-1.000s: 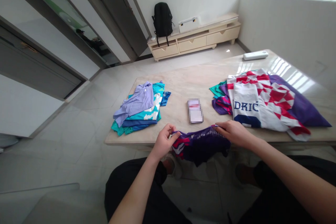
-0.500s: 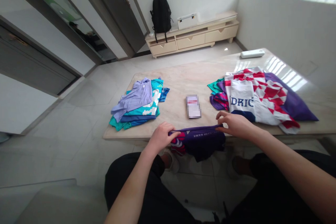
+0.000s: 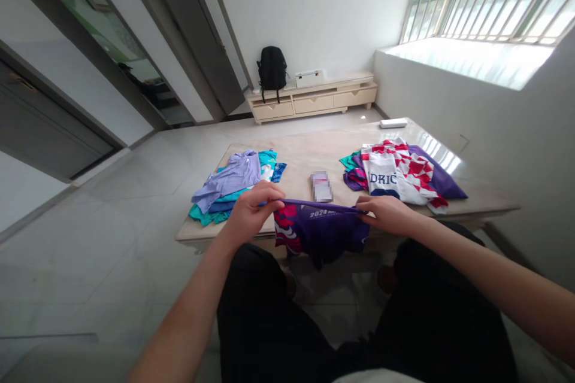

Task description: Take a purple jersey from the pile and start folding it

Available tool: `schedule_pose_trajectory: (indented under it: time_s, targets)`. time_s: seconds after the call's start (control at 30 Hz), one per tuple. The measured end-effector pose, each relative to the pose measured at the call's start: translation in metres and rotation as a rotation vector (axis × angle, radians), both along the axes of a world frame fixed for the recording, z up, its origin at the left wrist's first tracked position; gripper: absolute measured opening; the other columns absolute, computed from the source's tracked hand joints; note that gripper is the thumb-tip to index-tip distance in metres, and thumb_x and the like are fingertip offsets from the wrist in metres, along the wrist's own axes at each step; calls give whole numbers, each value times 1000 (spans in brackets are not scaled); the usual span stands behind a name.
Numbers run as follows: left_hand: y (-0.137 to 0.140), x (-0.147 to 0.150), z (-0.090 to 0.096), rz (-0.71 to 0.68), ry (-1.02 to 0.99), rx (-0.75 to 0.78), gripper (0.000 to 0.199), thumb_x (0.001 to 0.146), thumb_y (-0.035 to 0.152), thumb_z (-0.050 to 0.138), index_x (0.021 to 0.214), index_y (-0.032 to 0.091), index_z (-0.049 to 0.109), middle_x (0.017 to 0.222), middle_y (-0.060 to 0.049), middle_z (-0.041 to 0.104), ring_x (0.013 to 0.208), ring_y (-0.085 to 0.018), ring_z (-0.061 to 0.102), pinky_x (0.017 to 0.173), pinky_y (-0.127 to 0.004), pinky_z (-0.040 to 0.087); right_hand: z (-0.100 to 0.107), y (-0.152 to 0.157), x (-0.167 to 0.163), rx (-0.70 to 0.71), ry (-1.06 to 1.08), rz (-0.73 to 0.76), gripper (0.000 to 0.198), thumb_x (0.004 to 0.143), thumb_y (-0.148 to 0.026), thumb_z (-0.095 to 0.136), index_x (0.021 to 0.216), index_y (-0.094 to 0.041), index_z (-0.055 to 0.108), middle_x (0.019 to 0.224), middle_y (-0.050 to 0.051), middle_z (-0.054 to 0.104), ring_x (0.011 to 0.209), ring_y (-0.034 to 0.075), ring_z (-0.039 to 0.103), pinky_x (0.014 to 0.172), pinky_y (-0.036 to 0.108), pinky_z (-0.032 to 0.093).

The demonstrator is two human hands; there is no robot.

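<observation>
A dark purple shirt (image 3: 330,230) with a pink patterned part and white "2024" print hangs at the table's near edge. My left hand (image 3: 256,208) pinches its upper left corner, and my right hand (image 3: 384,213) pinches the upper right. The top edge is drawn into a nearly straight line between them. Left of it, a lavender shirt (image 3: 236,175) tops a pile with teal and blue garments (image 3: 215,214). To the right lies a red-and-white checked jersey (image 3: 404,176) over purple and teal clothes.
A blurred-out phone-sized item (image 3: 321,187) lies mid-table, beyond the shirt. At the far right corner of the table (image 3: 305,137) is a white oblong object (image 3: 393,123). A black backpack (image 3: 272,69) stands on a low cabinet (image 3: 314,102) by the wall.
Both hands have raised the purple shirt, and more of its printed front shows. My view has tilted up, bringing the barred window into sight.
</observation>
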State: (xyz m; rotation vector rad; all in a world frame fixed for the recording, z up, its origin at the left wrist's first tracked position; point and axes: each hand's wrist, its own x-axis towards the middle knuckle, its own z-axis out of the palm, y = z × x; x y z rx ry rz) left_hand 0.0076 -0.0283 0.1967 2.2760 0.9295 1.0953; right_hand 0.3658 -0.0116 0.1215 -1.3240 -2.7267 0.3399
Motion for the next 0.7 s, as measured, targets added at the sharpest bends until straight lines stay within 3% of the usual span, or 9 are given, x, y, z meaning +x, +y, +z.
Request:
schedule_pose_trajectory:
  time_s: [0.07,0.17,0.33,0.47,0.57,0.7]
  targets:
    - [-5,-8,13,17,-76,-57,17,94,33,64,86,20,70,85,-5,66,81,-19,61,76,-32,48,17,-7,-1,-12,64,70,30,100,-40,46,95,-22,70,112,6,72,87,18,70,73,26,46]
    - [-9,-22,26,88,-80,-79,22,94,39,64,85,20,70,81,-4,65,74,-18,59,70,-31,47,34,-15,-3,12,-59,99,35,96,-51,53,91,-22,72,93,6,74,79,21,70,67,28,45]
    - [-14,-37,37,120,358,48,23,95,39,59,89,21,72,87,-4,71,82,-20,64,77,-31,49,61,-16,1,233,-267,63,32,91,-49,63,92,-20,74,84,10,74,74,25,70,60,29,39]
    - [-18,-44,42,160,601,171,22,97,38,55,92,23,70,96,-4,71,92,-21,64,83,-33,50,103,-7,13,326,-82,60,33,98,-46,53,91,-22,75,87,7,75,74,21,69,62,28,41]
    - [-20,-44,43,206,452,152,21,95,40,58,90,21,65,102,-5,67,94,-19,63,81,-31,54,128,-5,19,344,168,-29,31,97,-46,54,92,-23,74,82,4,74,70,17,67,64,27,45]
    - [-20,-33,41,297,114,78,21,89,40,65,90,19,61,120,-8,60,106,-21,62,69,-25,59,134,-12,16,348,374,-176,26,93,-45,59,98,-23,72,79,2,74,69,16,66,67,28,50]
